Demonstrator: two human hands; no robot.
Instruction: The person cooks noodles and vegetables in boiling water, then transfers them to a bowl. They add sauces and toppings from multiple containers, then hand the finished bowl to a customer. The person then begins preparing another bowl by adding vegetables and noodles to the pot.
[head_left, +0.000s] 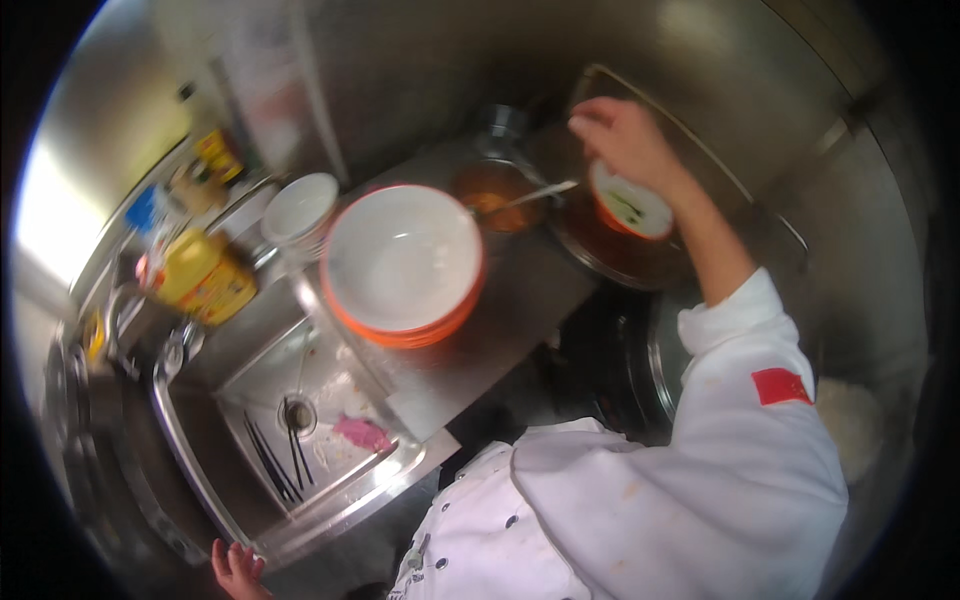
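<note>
My right hand (619, 139) is above a small orange-rimmed white bowl (619, 196) with green bits in it. Its fingertips are bunched; blur hides whether anything is between them. The bowl appears to rest over a round metal vessel (622, 274) with brown contents. Left of it stands a metal container (495, 176) of reddish-orange sauce, with a spoon (536, 195) leaning in it. At the lower left edge of the picture, my left hand (238, 570) has its fingers apart and holds nothing, close to the corner of the sink.
Stacked orange-and-white bowls (405, 259) stand beside the metal sink (247, 390). Black chopsticks (270, 457) and a pink cloth-like piece (362, 433) lie in the basin. A yellow jug (202, 274) and a smaller white bowl stack (301, 210) stand behind it.
</note>
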